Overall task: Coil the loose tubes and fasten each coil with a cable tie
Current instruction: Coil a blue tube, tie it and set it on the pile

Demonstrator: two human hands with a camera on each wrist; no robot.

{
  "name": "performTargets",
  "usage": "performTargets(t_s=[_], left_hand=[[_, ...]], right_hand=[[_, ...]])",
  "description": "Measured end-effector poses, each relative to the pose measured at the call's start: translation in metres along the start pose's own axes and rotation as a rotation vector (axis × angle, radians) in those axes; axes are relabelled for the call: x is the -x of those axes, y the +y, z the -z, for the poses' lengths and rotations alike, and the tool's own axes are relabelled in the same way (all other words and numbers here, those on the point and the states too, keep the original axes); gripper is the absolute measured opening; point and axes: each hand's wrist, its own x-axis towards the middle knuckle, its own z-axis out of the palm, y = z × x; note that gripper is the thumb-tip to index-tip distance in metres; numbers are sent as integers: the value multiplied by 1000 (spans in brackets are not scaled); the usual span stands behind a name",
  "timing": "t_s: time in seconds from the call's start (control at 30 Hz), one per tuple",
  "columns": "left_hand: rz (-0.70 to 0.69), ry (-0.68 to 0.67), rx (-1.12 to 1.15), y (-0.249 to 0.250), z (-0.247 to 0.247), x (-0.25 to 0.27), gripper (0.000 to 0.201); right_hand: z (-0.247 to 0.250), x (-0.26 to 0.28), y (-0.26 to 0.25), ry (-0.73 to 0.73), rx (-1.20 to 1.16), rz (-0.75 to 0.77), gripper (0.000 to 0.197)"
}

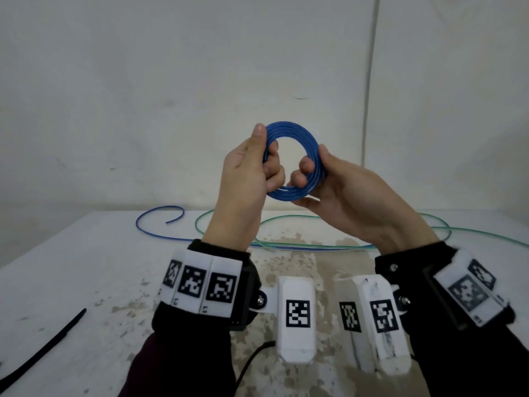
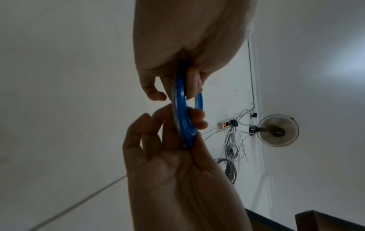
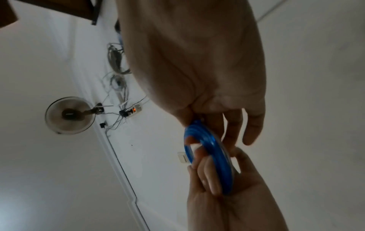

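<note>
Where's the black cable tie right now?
In the head view the black cable tie lies on the table at the lower left, untouched, left of the left hand.

Two hands, left [image 1: 246, 167] and right [image 1: 340, 190], share one blue coil [image 1: 292, 161]. On the table [image 1: 86, 267]: one green tube [image 1: 343, 222], one black cable tie [image 1: 43, 348].

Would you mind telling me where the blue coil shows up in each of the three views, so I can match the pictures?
Head: the blue coil is at centre, above the table, gripped by the left hand and right hand.
Left wrist: edge-on at centre, between both hands.
Right wrist: edge-on, lower right of centre.
Shared landmark: the wall fan appears in both wrist views, not the head view.
</note>
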Motion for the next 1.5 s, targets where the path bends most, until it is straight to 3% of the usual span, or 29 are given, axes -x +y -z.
performTargets(t_s=[0.07, 0.2, 0.3, 0.4, 0.6, 0.73, 0.8, 1.03, 1.33, 1.5], left_hand=[[43, -37, 10, 0, -2, 3, 40], [189, -130, -161, 7, 12, 17, 37], [294, -114, -509, 23, 41, 29, 42], [417, -85, -877, 43, 81, 47, 47], [759, -188, -1659, 69, 185, 89, 32], [986, -219, -1923, 69, 236, 118, 39], [984, -217, -1993, 67, 253, 128, 25], [947, -162, -2183, 48, 264, 134, 29], [952, -106, -2011, 52, 269, 116, 19], [744, 18, -2057, 65, 266, 105, 18]], right_hand=[[-3, -4, 2, 78, -115, 12, 42], [-7, -1, 1, 162, -18, 14, 41], [-15, 2, 7, 110, 65, -54, 41], [-36, 4, 31, -13, 25, -233, 43], [-103, 9, 94, -158, 101, -463, 40], [-144, 12, 119, -206, 126, -531, 38], [-161, 12, 125, -228, 131, -548, 37], [-185, 10, 130, -296, 153, -571, 36], [-182, 9, 134, -302, 149, -590, 36], [-174, 8, 125, -327, 150, -562, 37]])
